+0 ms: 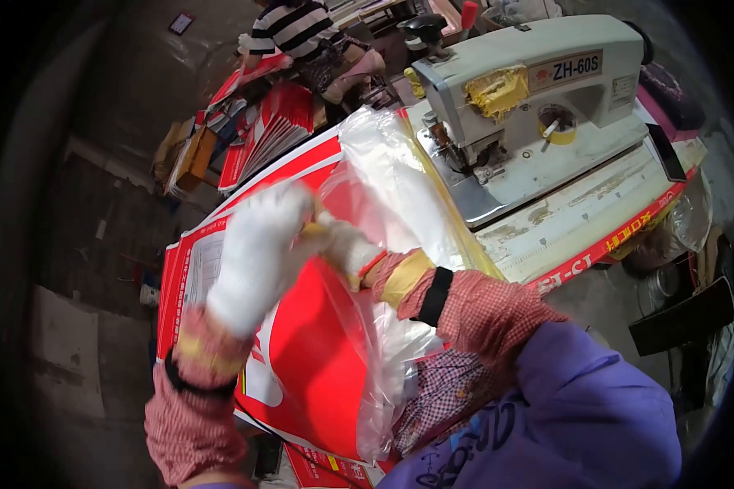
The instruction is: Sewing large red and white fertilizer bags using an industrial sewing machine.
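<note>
Both my hands wear white cotton gloves with red checked sleeve covers. My left hand (257, 253) is raised over a red and white printed sack (302, 359) that lies in front of me. My right hand (347, 244) meets it just to the right, its fingers closed on the edge of a clear plastic liner bag (391, 175). The liner spreads from the sack up toward the sewing machine and hangs down over my lap. Motion blur hides exactly what my left fingers pinch.
A grey-white industrial sewing machine (530, 90) stands on a worn table (579, 212) at the upper right. Stacks of red and white sacks (273, 126) lie on the floor at the upper left. Another person in a striped top (298, 28) sits beyond them.
</note>
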Demonstrator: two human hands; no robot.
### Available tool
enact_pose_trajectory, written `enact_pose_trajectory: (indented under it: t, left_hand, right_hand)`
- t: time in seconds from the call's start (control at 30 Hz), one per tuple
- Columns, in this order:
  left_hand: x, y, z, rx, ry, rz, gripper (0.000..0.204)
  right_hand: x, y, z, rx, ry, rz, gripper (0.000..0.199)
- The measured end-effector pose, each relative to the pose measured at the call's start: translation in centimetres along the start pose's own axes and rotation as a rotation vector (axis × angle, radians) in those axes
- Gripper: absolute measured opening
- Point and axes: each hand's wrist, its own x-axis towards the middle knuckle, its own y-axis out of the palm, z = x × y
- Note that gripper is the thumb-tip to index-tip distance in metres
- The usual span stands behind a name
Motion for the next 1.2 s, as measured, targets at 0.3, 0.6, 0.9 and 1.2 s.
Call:
enact_pose_trajectory:
  t: [0.3, 0.6, 0.9, 1.2]
  left_hand:
    - [5.0, 7.7, 1.1, 0.272, 0.124, 0.407, 0.008]
    - [9.9, 12.2, 6.6, 0.733, -0.313, 0.034, 0.011]
    - [16.9, -1.3, 5.4, 0.849, -0.244, 0.054, 0.014]
    - [16.9, -7.1, 2.6, 0.829, -0.209, 0.066, 0.029]
  right_hand:
    - [-1.6, -1.6, 4.6, -0.829, -0.249, 0.922, 0.045]
    - [-2.8, 0.0, -0.4, -0.819, -0.116, 1.087, 0.038]
    - [-22.5, 9.0, -2.4, -0.779, -0.33, 1.036, 0.026]
    - [-25.0, -25.2, 2.7, -0.781, -0.27, 0.655, 0.013]
